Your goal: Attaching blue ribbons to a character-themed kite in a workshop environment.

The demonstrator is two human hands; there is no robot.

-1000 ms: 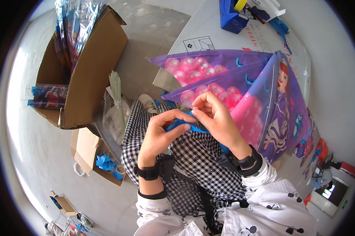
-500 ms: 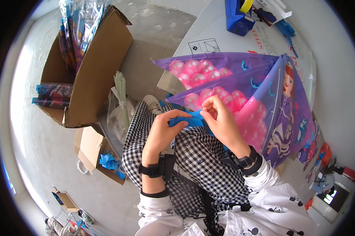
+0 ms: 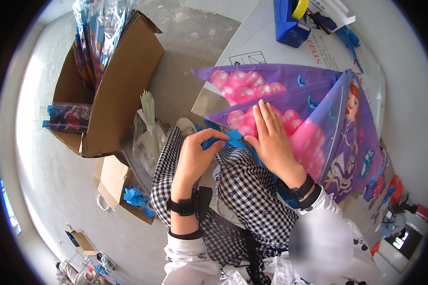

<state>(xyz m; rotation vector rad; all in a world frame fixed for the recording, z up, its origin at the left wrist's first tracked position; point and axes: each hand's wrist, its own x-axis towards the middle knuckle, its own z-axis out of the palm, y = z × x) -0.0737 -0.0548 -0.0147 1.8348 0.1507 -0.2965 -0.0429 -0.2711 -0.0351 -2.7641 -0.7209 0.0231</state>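
A purple kite (image 3: 313,80) printed with pink balloons and a figure in a dress is spread across the table edge and over my lap. My left hand (image 3: 195,154) pinches a blue fabric strip (image 3: 234,138) between thumb and fingers, just above my knees. My right hand (image 3: 274,140) lies flat on the balloon print with its fingers stretched out. Its thumb is beside the end of the blue strip. More blue fabric runs down under my right wrist, partly hidden by it.
A tall cardboard box (image 3: 123,90) with plastic-wrapped packs stands at the left. A smaller box (image 3: 112,183) holds blue pieces. White sticks (image 3: 148,111) stand in a clear bag. A blue tape dispenser (image 3: 290,28) sits on the white tabletop (image 3: 261,35).
My right hand has let go of the blue strip and flattened onto the kite, its fingers now straight. My left hand still pinches the strip.
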